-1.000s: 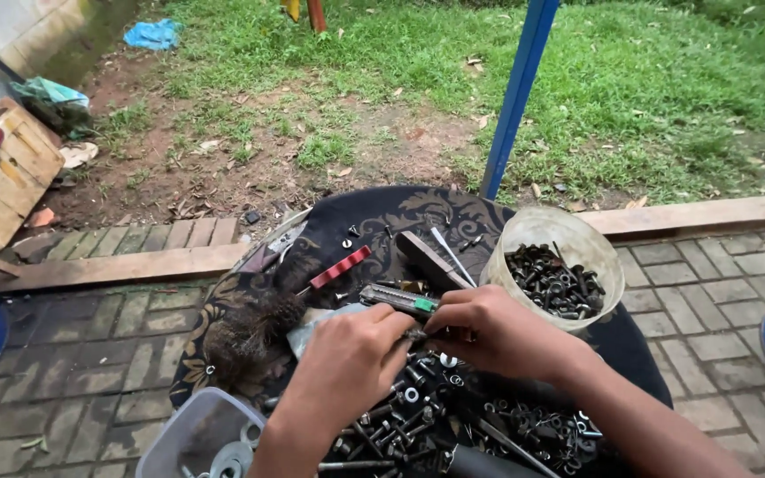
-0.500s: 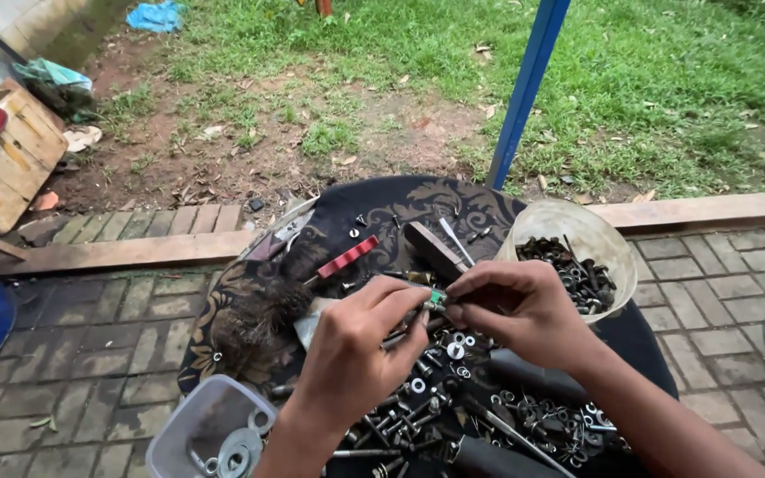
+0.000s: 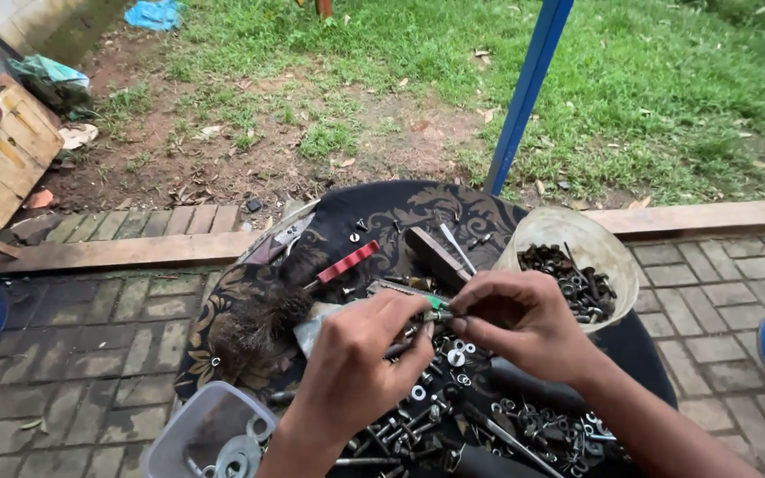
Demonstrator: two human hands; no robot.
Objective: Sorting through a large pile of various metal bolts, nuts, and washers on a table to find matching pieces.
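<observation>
**Two hands pinching a small part over a heap of loose hardware**

The left hand [image 3: 360, 354] and the right hand [image 3: 520, 319] are meeting above the round tabletop [image 3: 400, 208], which is wearing a dark patterned cloth. Between them they are gripping a small metal piece with a green tip [image 3: 436, 307]; the left grip is closing on its near end, the right grip is pinching the far end with curled fingers. What exactly the piece is remains too small to tell.

Below them, bolts, nuts and washers [image 3: 440, 403] are lying in a loose pile. A pale bowl of dark screws [image 3: 568, 265] is sitting just beside the right hand, and a clear plastic tub [image 3: 210, 434] is standing near the left wrist.

The risk, as I judge it: a slip of either grip would be dropping the piece into the pile, where it would be getting lost among lookalikes. The right elbow is also working close to the bowl and could be tipping it.
</observation>
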